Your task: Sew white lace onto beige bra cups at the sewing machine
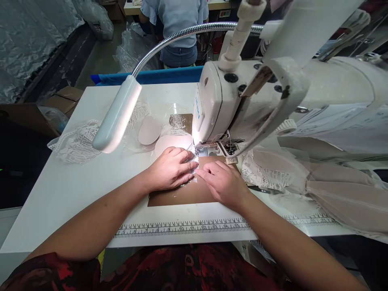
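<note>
White lace fabric (pixel 194 166) lies under the needle area of a sewing machine (pixel 212 105), lit brightly. My left hand (pixel 171 169) rests palm down on the lace, its fingers slightly bent and apart, their tips beside the needle area. At the lace's right edge, my right hand (pixel 226 184) has thumb and forefinger pinched together, the other fingers curled under. A pale round cup piece (pixel 169 143) joined to sheer fabric lies just behind my left hand. Both hands are over a brown plate (pixel 178 198) on the table. The needle tip itself is hard to make out.
A gooseneck lamp (pixel 118 115) arches over the left side. Lace pieces (pixel 80 141) and another cup piece (pixel 150 130) lie left; beige lace garments (pixel 273 169) lie right, beside dark scissors-like metal (pixel 259 189). A ruler strip (pixel 182 229) runs along the front edge. A person (pixel 178 28) sits ahead.
</note>
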Demonstrator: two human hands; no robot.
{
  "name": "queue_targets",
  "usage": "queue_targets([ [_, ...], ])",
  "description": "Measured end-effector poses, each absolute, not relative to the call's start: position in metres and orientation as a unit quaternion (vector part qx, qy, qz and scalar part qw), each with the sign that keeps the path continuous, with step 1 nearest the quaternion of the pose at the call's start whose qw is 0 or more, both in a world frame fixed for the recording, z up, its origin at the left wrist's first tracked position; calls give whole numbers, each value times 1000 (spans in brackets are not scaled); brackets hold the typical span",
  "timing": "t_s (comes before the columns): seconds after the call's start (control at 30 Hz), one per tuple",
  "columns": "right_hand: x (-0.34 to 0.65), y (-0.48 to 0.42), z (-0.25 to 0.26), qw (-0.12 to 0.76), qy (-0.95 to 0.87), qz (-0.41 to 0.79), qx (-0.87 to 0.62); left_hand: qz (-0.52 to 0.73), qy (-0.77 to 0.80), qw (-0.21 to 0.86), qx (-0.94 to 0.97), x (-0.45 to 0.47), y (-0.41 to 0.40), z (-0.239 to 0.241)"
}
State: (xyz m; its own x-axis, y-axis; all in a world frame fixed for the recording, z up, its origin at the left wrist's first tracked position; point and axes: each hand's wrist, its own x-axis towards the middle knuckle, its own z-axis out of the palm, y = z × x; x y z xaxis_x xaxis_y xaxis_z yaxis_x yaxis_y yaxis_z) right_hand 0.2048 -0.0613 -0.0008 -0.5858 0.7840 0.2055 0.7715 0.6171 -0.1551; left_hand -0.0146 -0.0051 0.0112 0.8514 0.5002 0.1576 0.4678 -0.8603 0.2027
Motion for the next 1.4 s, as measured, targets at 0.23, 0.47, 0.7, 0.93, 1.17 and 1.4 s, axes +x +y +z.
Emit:
queue_targets([
  [0.23, 203, -63, 2, 139, -889, 36, -435, 85, 246, 87, 962, -18, -4, 14],
  [0.47, 204, -64, 1, 142, -885, 69, -437, 67, 236, 63, 967, -18, -2, 14],
  [0.7, 202, -59, 1, 138, -873, 70, -463, 69, 243, 51, 966, -17, 3, 14],
  [0.93, 195, -53, 6, 121, -847, 55, -514, 90, 245, 63, 963, -17, 7, 11],
  [1.17, 195, -49, 3, 116, -837, 17, -534, 96, 267, 42, 958, -15, 7, 12],
  [1.4, 199, -50, 3, 139, -842, 21, -521, 94, 289, 9, 953, -15, 7, 12],
])
